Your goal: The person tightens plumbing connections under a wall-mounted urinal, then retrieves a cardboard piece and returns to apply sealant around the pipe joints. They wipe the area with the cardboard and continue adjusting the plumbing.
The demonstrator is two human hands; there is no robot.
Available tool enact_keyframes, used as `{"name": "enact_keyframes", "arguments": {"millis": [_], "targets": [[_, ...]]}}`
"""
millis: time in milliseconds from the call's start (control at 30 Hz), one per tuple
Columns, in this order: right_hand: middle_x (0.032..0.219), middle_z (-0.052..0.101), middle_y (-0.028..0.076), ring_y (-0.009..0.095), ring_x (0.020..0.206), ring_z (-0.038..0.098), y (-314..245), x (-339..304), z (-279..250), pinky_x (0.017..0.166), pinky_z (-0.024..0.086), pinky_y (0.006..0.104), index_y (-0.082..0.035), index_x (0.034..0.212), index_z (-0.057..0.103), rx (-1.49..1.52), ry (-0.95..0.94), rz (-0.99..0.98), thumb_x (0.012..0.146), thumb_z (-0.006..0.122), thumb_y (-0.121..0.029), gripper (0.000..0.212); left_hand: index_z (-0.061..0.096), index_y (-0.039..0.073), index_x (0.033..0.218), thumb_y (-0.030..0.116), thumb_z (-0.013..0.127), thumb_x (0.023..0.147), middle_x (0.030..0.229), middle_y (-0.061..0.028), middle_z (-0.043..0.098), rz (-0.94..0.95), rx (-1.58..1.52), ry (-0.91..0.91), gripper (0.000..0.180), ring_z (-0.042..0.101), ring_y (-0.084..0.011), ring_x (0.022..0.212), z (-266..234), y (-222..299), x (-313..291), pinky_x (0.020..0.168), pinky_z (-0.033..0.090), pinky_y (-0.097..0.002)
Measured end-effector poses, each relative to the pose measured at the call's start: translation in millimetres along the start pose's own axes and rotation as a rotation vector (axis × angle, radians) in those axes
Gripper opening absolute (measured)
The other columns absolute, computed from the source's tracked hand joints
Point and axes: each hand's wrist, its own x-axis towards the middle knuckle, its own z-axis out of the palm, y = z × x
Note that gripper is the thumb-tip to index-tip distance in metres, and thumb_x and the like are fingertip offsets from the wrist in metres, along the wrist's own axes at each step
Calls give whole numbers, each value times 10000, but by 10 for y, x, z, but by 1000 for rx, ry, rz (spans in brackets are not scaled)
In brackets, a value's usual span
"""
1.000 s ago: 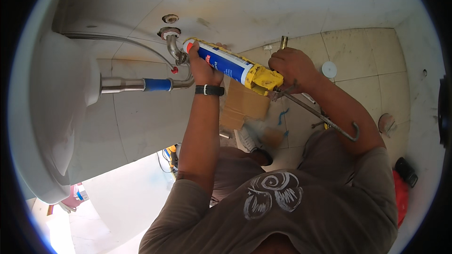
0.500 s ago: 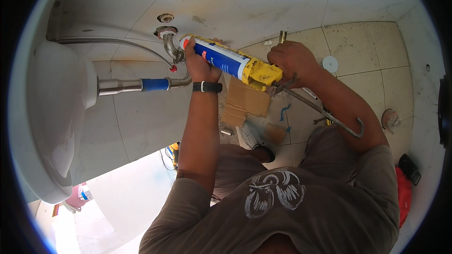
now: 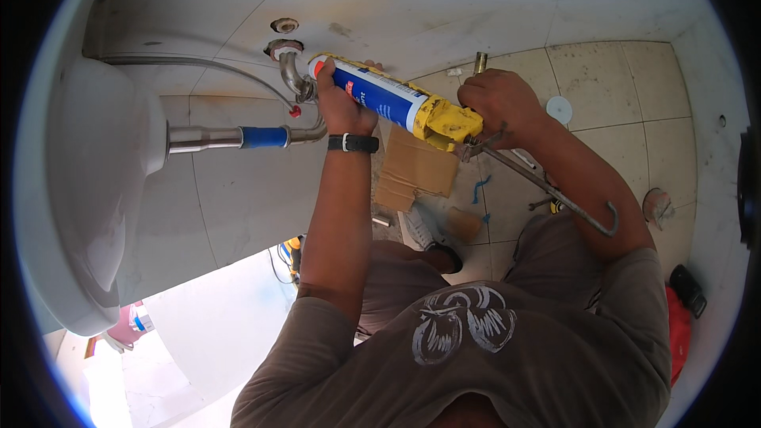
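The blue-and-white tube (image 3: pixel 380 98) sits in the yellow caulking gun (image 3: pixel 449 122), slanting near the bent metal pipe (image 3: pixel 291 75) at the wall (image 3: pixel 452 0). My left hand (image 3: pixel 346 109) wraps the tube's front end; my right hand (image 3: pixel 499 105), apart from it, is clamped round the gun's handle (image 3: pixel 481 63).

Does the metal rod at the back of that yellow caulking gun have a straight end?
No, the rod behind the yellow frame curls into a hook at its far end.

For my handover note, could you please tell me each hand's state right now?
Left hand: closed around the blue-and-white cartridge.
Right hand: closed around the handle of the yellow caulking gun.
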Motion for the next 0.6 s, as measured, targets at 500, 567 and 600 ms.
{"name": "enact_keyframes", "arguments": {"millis": [500,567,600], "targets": [[823,655,72,309,820,670,-75,9,-74,742,528,424,-107,828,601,-60,-97,56,556,894,-292,441,526,-38,1024,434,516,954,921,-212,635,48,63,76,477,595,-367,952,145,-6,-102,925,509,-523],[823,655,73,307,818,670,-89,1,-76,742,528,425,-106,829,602,-74,-80,56,559,890,-299,440,525,-39,1036,432,519,952,926,-212,636,20,45,76,479,598,-369,954,168,-1,-131,920,515,-517],[823,655,73,307,817,670,-90,1,-77,742,529,425,-105,830,602,-68,-90,58,560,889,-302,440,525,-40,1043,431,520,951,928,-212,637,6,39,65,480,600,-370,954,176,3,-138,917,518,-514]]}}
